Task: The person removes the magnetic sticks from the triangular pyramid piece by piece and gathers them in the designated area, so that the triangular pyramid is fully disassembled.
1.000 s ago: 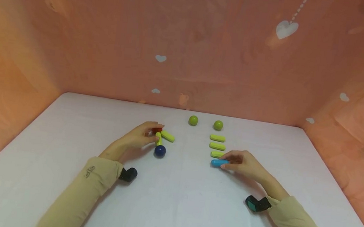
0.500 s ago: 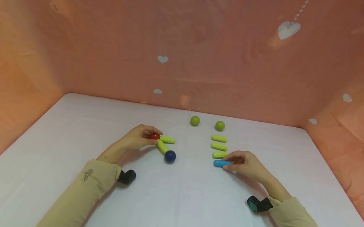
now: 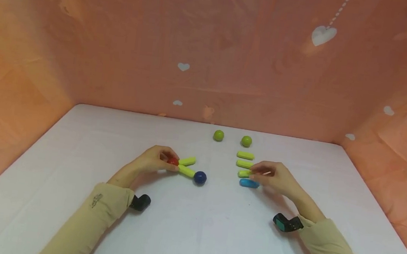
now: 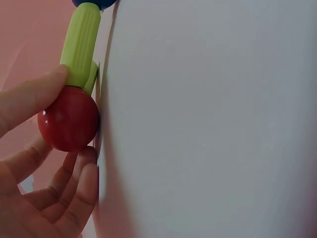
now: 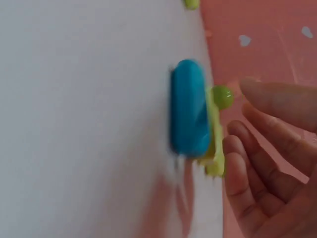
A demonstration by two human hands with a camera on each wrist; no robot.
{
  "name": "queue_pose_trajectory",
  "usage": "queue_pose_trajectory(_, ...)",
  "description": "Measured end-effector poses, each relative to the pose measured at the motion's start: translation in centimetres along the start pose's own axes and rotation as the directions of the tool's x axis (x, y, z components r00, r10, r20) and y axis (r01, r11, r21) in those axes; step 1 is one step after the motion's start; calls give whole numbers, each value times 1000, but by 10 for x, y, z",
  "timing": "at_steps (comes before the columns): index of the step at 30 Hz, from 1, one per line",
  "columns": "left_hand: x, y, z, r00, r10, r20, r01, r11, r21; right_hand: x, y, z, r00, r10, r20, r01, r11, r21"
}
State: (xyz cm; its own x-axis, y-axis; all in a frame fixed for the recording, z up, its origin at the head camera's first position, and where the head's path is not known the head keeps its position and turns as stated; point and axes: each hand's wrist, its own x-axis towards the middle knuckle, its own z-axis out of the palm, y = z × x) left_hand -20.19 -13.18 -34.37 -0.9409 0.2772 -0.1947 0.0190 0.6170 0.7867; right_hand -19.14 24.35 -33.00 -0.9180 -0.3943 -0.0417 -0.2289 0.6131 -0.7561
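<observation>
Left of centre in the head view, the left hand [image 3: 155, 161] pinches a red ball [image 3: 173, 161], from which two green rods [image 3: 186, 170] fan out, the lower one ending in a blue ball [image 3: 199, 178]. Right of centre, the right hand [image 3: 276, 179], fingers loosely curled, holds nothing, its fingertips at a green rod [image 3: 244, 174], just above the blue rod [image 3: 249, 183] lying free on the table [image 3: 75, 138].

A glossy red ball [image 3: 173, 161] sits at centre left of the head view, joined to two lime-green rounded sticks [image 3: 186, 166], one ending in a dark navy ball [image 3: 199, 178]. Right of centre lie a bright sky-blue capsule-shaped stick [image 3: 249, 183] and three more lime-green sticks [image 3: 245, 155]. Two olive-green balls [image 3: 218, 135] sit above. The table [image 3: 192, 233] is plain white; the backdrop [image 3: 122, 52] is salmon-orange with pale white hearts (scattered, one dangling on a dotted line). Both sleeves [image 3: 93, 219] are beige.
</observation>
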Motion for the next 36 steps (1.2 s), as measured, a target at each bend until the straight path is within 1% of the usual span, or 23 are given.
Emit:
queue_pose_trajectory(3,-2,0,2,1000,12,-3,-12,1000,-17,8,-3,6,999,-37,-29,38,997,60)
queue_pose_trajectory(7,-3,2,6,999,43,8,-43,997,-59,19,-10,17,996,-76,-42,80,992,97)
queue_pose_trajectory(11,-2,3,9,992,123,26,-122,992,-27,27,-18,29,995,-91,-30,94,987,133)
queue_pose_trajectory(13,-2,4,10,990,138,37,-137,990,-17,29,-22,33,995,-96,-29,100,983,152)
queue_pose_trajectory(16,-2,5,11,990,134,54,-133,991,-11,31,-27,40,994,-102,-24,105,979,175)
queue_pose_trajectory(19,-2,6,12,993,103,60,-102,995,-18,33,-31,45,993,-114,-13,115,975,188)
queue_pose_trajectory(22,-3,6,13,993,96,69,-94,995,-30,35,-35,49,995,-104,7,100,977,191)
queue_pose_trajectory(25,-3,6,13,991,110,75,-108,994,-27,37,-37,55,996,-84,37,76,978,197)
queue_pose_trajectory(28,-2,5,13,992,108,72,-108,994,-11,40,-38,61,994,-81,68,66,977,203)
queue_pose_trajectory(30,-2,4,13,993,92,72,-93,996,1,41,-39,65,992,-96,87,78,978,196)
queue_pose_trajectory(32,-2,4,14,996,62,67,-62,998,6,43,-40,69,987,-117,106,96,977,190)
queue_pose_trajectory(36,-2,6,15,999,29,39,-29,999,13,47,-43,74,981,-132,142,106,978,180)
